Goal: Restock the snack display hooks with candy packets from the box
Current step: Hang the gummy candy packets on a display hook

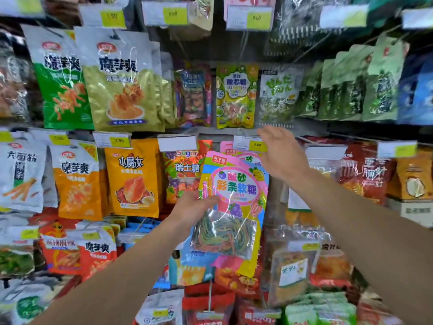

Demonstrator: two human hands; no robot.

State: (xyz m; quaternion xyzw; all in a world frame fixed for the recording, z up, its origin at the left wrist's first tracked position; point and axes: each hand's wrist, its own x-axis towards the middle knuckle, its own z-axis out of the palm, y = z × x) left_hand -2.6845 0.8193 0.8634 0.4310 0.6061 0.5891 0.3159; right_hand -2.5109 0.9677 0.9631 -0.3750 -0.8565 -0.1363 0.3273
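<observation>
a: packet [230,202] first. our left hand [195,208] is nearest us and pinches it at its left edge, thumb over the front, so the packet lies to the right of the grip and stands upright, long axis running up and down, top leaning a little away from us.

b: and its top edge?

a: it sits just under the tag [250,144], in front of a matching pink packet already hanging there. we take that to be the hook; the hook tip itself we cannot make out.

b: our right hand [281,153]?

a: farther off and higher, fingers straight and spread, holding nothing. it hovers beside the tag, just right of the packet's top.

b: so which hand is closer to the hook?

a: the right, we judge. the left carries from low down, so the hanging hole is at the far end from the grip. the next move likely turns on lifting the top up to the hook while the right steadies things.

b: the box?

a: not in view.
</observation>
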